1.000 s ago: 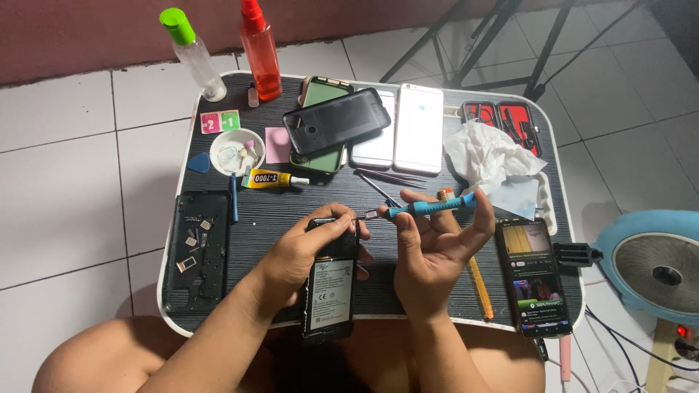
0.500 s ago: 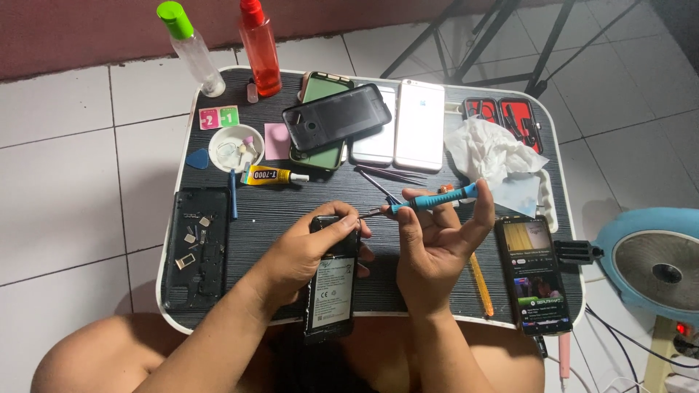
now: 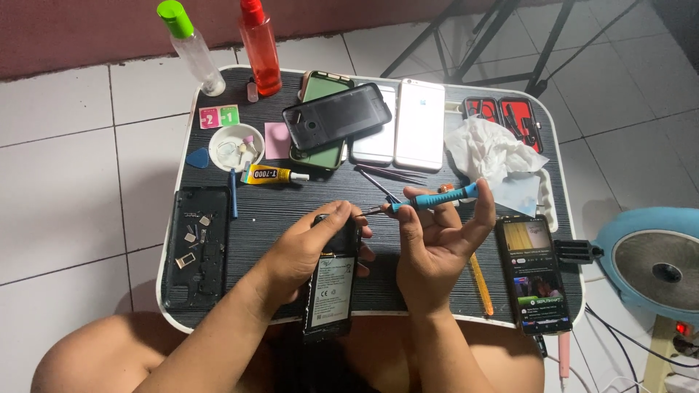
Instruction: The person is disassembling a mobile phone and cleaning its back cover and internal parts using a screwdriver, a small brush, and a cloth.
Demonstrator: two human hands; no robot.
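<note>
Left hand (image 3: 309, 251) is wrapped over the top end of the opened phone (image 3: 331, 284), fingers curled down on its upper edge, so it's clamped on the phone. Right hand (image 3: 437, 244) has its thumb and fingertips pinched on a blue-handled precision screwdriver (image 3: 429, 198), lying roughly level, with the metal tip pointing left at the phone's top corner. Can't tell whether the tip actually touches.

The phone sits back-off, battery showing, at the near edge of the dark folding lap table (image 3: 437, 102), partly hanging over toward the person's lap.

Rest of the spread, big to small: a blue fan (image 3: 648, 266) on the floor at right, a stack of phones and back covers (image 3: 342, 116) at the far middle of the table, a removed black back cover (image 3: 195, 244) at left with tiny parts on it, a lit phone (image 3: 537, 273) at right playing video, crumpled tissue (image 3: 488, 149), a red spray bottle (image 3: 258, 47) and a clear bottle with green cap (image 3: 191, 47) at the far edge, a yellow glue tube (image 3: 273, 175), a small white dish (image 3: 234, 145), tweezers (image 3: 389, 173).
</note>
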